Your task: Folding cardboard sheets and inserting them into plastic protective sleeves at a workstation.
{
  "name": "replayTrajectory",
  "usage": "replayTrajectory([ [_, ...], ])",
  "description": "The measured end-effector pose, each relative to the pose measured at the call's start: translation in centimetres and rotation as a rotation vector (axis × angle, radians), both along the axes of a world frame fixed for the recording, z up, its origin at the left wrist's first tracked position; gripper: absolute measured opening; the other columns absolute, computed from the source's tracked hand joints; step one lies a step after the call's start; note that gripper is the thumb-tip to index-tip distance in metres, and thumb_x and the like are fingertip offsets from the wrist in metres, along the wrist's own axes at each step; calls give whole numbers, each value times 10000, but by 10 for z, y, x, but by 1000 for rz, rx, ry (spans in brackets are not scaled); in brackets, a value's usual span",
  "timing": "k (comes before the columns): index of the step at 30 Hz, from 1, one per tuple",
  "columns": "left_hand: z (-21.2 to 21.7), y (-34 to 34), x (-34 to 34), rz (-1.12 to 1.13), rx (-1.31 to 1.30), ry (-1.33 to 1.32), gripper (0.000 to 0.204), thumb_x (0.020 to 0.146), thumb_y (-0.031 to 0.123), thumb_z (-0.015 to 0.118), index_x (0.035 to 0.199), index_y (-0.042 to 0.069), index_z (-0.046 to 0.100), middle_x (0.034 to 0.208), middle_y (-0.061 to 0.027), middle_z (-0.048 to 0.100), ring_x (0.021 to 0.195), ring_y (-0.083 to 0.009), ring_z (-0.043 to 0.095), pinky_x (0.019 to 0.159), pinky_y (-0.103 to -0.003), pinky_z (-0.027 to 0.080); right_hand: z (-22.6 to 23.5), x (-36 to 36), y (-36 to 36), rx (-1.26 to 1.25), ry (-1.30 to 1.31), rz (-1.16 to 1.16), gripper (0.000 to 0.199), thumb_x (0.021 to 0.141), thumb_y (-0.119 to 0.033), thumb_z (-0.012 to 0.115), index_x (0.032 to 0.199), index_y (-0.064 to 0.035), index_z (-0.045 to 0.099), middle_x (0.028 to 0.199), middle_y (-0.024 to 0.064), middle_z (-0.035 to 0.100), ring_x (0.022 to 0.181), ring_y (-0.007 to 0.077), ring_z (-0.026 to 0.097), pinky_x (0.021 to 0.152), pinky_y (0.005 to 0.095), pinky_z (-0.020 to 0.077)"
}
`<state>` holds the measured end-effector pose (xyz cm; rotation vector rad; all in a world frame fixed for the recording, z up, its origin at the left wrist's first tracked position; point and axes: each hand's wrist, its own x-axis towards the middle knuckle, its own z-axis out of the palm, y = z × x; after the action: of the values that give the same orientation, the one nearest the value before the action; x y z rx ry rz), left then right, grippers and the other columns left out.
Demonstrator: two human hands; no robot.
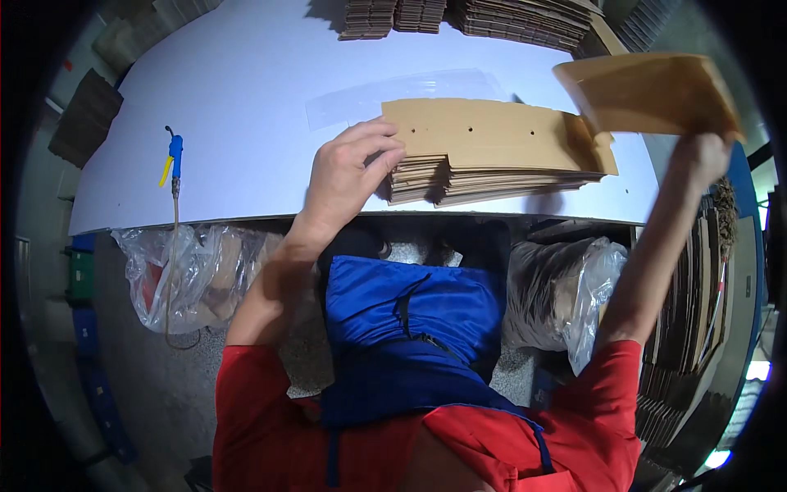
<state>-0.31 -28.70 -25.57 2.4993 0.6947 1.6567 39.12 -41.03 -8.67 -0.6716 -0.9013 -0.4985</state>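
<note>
A stack of flat brown cardboard blanks (492,152) lies on the white table (246,123) near its front edge. My left hand (354,168) rests on the stack's left end, fingers curled over the top sheets. My right hand (703,154) is raised at the right, gripping one cardboard sheet (648,92) that it holds up in the air above the table's right end, tilted. The top blank of the stack shows three small holes.
More cardboard stacks (492,18) line the table's far edge. A blue-handled tool (174,156) with a cord lies at the left. A clear plastic sheet (402,92) lies behind the stack. Plastic bags (184,275) hang below; upright cardboard (697,303) stands at right.
</note>
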Motion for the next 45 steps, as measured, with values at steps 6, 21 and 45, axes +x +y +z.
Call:
replayTrajectory([
  [6, 5, -4, -8, 51, -52, 27, 145, 858, 116, 742, 958, 12, 743, 1057, -36, 722, 899, -215, 678, 804, -318, 531, 17, -79, -9, -199, -102, 132, 303, 1025, -32, 448, 1253, -40, 648, 1258, 129, 675, 1136, 260, 652, 978, 373, 500],
  [21, 1, -6, 2, 106, 106, 105, 95, 872, 132, 719, 882, 42, 690, 939, -30, 678, 807, -202, 637, 748, -297, 515, -163, -208, 58, -646, -870, -73, 222, 930, -142, 647, 1103, -25, 725, 1132, 118, 721, 1109, 293, 662, 984, 395, 506],
  [45, 28, 106, -58, -281, -982, -889, 388, 1055, 119, 485, 1384, -80, 441, 1263, -237, 628, 990, -258, 711, 747, -234, 614, -10, 146, 48, -39, 631, 562, 441, 1022, -234, 576, 1354, 43, 491, 1260, 232, 621, 1042, 342, 679, 798, 433, 628],
])
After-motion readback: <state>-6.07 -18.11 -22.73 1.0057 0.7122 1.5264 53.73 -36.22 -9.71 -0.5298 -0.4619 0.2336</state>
